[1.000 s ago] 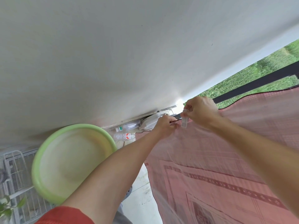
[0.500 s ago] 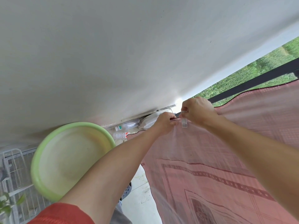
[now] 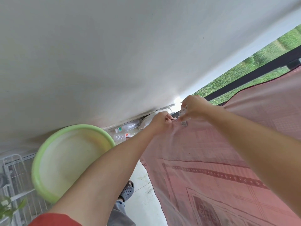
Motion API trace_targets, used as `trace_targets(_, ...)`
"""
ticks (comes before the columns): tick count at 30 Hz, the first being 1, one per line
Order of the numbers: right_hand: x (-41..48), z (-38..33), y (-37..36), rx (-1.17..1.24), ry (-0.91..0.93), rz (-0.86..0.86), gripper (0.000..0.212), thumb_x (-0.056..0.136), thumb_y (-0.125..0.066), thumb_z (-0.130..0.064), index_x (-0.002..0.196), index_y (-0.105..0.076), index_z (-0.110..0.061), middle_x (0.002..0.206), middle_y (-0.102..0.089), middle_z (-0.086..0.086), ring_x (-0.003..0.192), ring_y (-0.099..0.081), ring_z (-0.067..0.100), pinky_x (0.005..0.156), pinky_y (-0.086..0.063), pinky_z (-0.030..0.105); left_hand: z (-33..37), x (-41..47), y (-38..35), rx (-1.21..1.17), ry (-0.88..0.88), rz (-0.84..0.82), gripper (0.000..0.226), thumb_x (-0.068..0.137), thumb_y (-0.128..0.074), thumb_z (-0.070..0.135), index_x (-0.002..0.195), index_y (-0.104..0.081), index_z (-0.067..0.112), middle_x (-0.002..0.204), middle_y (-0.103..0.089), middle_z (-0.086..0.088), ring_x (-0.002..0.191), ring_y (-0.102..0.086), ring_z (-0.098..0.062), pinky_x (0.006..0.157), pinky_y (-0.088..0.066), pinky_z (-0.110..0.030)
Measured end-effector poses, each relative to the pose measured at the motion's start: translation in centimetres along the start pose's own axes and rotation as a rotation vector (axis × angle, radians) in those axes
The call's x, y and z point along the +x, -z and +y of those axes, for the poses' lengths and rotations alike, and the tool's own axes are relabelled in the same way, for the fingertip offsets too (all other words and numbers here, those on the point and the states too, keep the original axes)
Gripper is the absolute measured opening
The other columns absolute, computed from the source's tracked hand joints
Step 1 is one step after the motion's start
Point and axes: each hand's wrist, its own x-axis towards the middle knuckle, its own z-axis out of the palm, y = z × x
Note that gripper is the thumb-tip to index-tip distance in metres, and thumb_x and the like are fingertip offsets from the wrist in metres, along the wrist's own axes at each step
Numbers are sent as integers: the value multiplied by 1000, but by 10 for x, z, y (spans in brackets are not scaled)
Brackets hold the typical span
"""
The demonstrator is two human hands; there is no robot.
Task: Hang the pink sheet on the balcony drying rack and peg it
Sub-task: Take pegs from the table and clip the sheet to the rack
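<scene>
The left hand (image 3: 160,122) pinches the sheet (image 3: 211,152) corner; right fingers (image 3: 187,114) squeeze a peg (image 3: 183,117) beside it. A shallow bite could let the sheet slip off.

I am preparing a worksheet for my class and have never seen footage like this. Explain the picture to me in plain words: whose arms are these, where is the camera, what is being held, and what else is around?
There is no machine here. The camera sits on a person's head and looks forward and down, so both bare arms reach away from you. The wide lens bends the white wall and the floor.

The left hand pinches the top edge of a thin pink patterned sheet that hangs over a black rail. The right hand holds a small clear plastic peg at that edge, beside the left hand. Whether it already grips the cloth is too small to tell.

On the left is a round light green plastic basin, with plastic bottles lying on the floor behind it. A grey clog shows below.
</scene>
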Motion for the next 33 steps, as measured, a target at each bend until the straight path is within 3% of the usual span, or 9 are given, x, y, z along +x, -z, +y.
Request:
trace_targets(4,-8,-2,7,-29,-17,62,69,68,-83,-47,121,-62,-9,111,-69,10,105,-62,29,90,-52,42,-15,-9,32,94,118,15,17,88,-50,13,99,-61,21,86,-59,2,77,-55,-18,68,-44,-26)
trace_targets(7,-24,-9,16,-4,1,186,53,83,-71,-43,130,-58,-20,110,-71,2,108,-62,24,89,-51,38,-18,-22,57,218,180,-12,17,86,-51,13,97,-63,19,92,-62,-2,84,-58,-22,71,-45,-26)
trace_targets(12,-88,-19,9,104,39,337,29,93,-58,-42,118,-64,-29,97,-73,-11,95,-65,15,80,-56,38,-6,-53,83,501,162,-146,9,84,-54,16,86,-61,21,91,-65,-2,90,-62,-25,78,-52,-34)
trace_targets(15,-133,-11,-15,100,-5,398,29,94,-52,-45,116,-66,-33,100,-72,-11,86,-67,15,75,-56,34,22,-69,92,675,54,-218,13,84,-51,16,90,-63,18,90,-65,-2,90,-62,-24,80,-53,-37)
trace_targets(17,-160,-1,-30,69,-62,384,33,95,-50,-43,122,-65,-32,109,-71,-6,95,-66,20,80,-52,30,43,-76,91,774,-26,-253,15,86,-49,17,93,-63,17,92,-63,-2,91,-60,-24,80,-52,-36)
trace_targets(22,-239,25,-55,134,-249,389,23,94,-49,-34,106,-66,-24,105,-71,-1,98,-64,27,79,-52,35,101,-99,65,968,-296,-278,19,89,-44,22,93,-63,19,92,-66,-3,89,-60,-25,74,-49,-32)
trace_targets(26,-296,45,-66,197,-384,447,28,95,-44,-36,115,-62,-29,111,-68,-1,100,-61,27,86,-49,36,147,-126,26,1015,-517,-306,18,90,-45,18,94,-62,19,89,-65,-2,83,-62,-24,68,-45,-28)
trace_targets(30,-359,66,-70,188,-460,603,35,97,-46,-38,128,-58,-30,125,-63,-6,114,-60,23,91,-46,34,200,-165,-15,1009,-729,-299,17,90,-47,20,96,-62,24,95,-67,-3,94,-61,-24,73,-46,-29)
trace_targets(33,-412,82,-69,199,-497,829,26,92,-55,-33,114,-67,-26,113,-70,-3,101,-67,26,78,-53,37,247,-201,-39,917,-882,-276,20,89,-48,15,99,-65,16,101,-69,-5,94,-62,-25,71,-44,-27)
